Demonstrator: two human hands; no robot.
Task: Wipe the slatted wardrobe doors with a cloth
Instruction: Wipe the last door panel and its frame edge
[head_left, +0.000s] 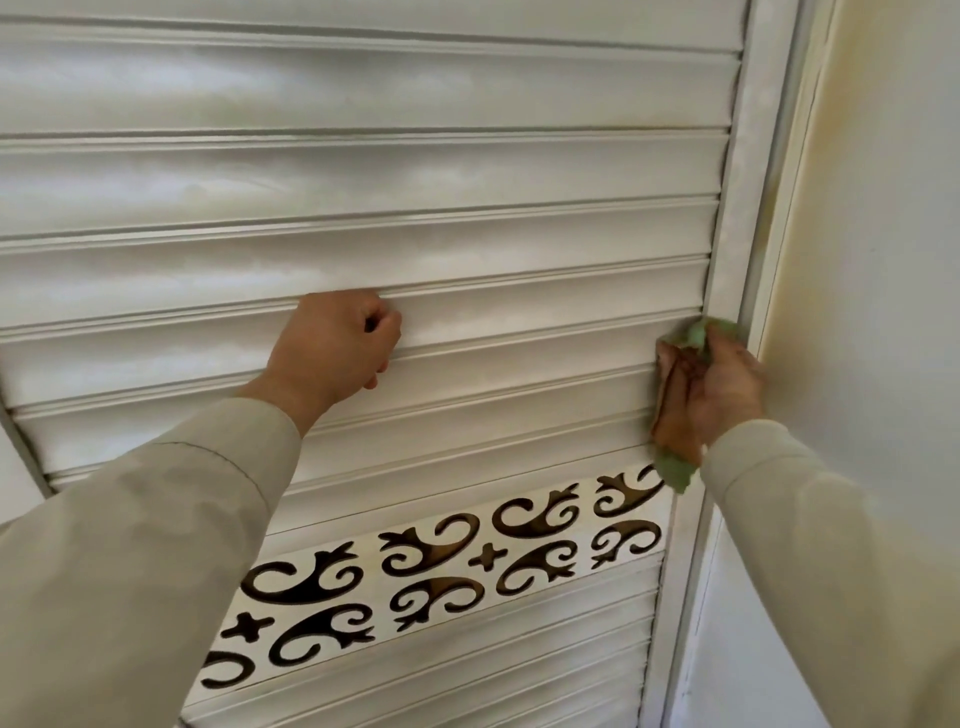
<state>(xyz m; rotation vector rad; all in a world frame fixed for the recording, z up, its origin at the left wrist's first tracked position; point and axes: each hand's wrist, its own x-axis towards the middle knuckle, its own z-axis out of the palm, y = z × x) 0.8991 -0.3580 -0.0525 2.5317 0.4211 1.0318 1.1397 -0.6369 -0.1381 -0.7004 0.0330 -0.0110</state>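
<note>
The white slatted wardrobe door (363, 171) fills most of the view, its slats running across. My right hand (719, 389) grips a green cloth (675, 470) and presses it against the slats at the door's right end, beside the upright frame. The cloth shows above and below the hand. My left hand (337, 351) rests on a slat near the middle of the door, its fingers curled against the slat's lower edge with nothing in it. Both arms wear beige sleeves.
A decorative band with dark scroll cut-outs (441, 566) crosses the door below the hands, with more slats under it. The door's right frame (737, 218) meets a cream wall (883, 260) on the right.
</note>
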